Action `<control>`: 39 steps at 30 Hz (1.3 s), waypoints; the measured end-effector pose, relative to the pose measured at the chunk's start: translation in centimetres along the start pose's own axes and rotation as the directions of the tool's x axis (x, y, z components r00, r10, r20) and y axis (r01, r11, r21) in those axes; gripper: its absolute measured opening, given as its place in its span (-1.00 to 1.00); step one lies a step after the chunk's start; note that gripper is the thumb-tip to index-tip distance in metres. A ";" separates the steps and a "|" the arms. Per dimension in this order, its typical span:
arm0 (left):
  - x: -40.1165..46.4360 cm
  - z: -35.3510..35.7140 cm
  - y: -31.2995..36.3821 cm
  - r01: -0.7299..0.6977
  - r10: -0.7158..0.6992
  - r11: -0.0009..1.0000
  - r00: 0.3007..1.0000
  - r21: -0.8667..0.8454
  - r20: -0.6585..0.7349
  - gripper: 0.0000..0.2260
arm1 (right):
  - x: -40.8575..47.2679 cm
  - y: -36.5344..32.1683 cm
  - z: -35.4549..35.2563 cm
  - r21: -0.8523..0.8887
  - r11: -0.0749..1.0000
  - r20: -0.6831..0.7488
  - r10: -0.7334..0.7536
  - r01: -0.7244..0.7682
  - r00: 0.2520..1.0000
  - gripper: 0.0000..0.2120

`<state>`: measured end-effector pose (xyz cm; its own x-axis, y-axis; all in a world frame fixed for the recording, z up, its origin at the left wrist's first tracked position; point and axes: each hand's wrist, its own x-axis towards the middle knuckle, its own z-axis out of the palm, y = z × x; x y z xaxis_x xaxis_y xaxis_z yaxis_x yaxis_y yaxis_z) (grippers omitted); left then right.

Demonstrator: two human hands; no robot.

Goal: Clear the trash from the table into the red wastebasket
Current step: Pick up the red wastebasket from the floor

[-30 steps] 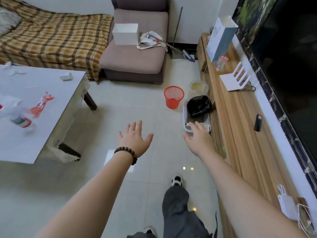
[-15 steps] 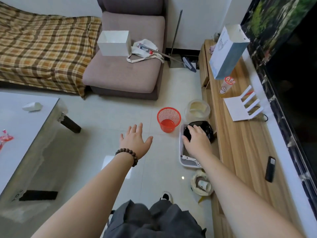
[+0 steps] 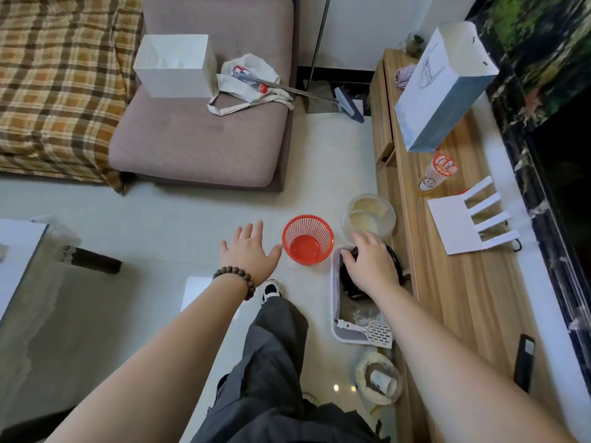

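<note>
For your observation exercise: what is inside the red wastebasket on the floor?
The red wastebasket looks empty: its solid red bottom and mesh walls show, with no trash in it. The near rim hides a small strip of the inner wall. Both the left hand and the right hand are outside it.

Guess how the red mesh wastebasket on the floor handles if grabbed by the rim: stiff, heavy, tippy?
The red wastebasket looks like thin plastic mesh and seems empty, so probably very light. Its open lattice wall may flex if squeezed. It tapers to a base narrower than the rim, so a sideways nudge from the left hand beside it could tip or slide it on the glossy tile floor.
</note>
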<state>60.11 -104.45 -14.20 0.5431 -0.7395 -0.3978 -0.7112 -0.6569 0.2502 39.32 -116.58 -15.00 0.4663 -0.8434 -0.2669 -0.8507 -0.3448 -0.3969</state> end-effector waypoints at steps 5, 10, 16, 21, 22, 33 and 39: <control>8.6 -1.7 0.4 -0.028 0.026 1.000 0.996 0.012 0.084 -0.33 | 8.0 -1.5 0.0 0.004 0.998 0.053 0.063 -0.063 0.997 -0.53; 15.3 -2.9 1.4 -0.070 0.062 0.996 0.988 0.047 0.143 -0.34 | 13.5 -1.9 0.2 0.018 0.992 0.086 0.124 -0.126 0.989 -0.53; 20.2 -2.0 3.2 -0.071 0.062 0.997 0.978 0.042 0.198 -0.36 | 18.3 -0.5 1.2 0.018 0.986 0.149 0.163 -0.167 0.975 -0.52; 24.7 3.3 3.7 -0.026 0.021 0.999 0.970 0.018 0.240 -0.37 | 22.9 2.6 5.8 0.019 0.985 0.230 0.164 -0.173 0.959 -0.52; 25.9 5.1 3.5 -0.018 0.015 1.000 0.969 0.013 0.245 -0.37 | 24.0 3.5 7.3 0.022 0.983 0.249 0.169 -0.180 0.954 -0.51; 39.9 29.4 -3.3 0.137 -0.067 0.981 0.899 -0.134 0.432 -0.25 | 34.3 16.8 29.3 0.026 0.951 0.465 0.261 -0.307 0.846 -0.29; 44.3 36.8 -5.3 0.202 -0.085 0.959 0.876 -0.201 0.475 -0.25 | 36.8 21.1 36.0 0.110 0.934 0.517 0.237 -0.339 0.822 -0.13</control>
<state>71.47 -128.30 -65.59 0.3244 -0.5220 -0.7889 -0.4825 -0.8086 0.3366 47.32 -140.09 -64.79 0.3072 -0.5621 -0.7679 -0.9262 0.0087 -0.3768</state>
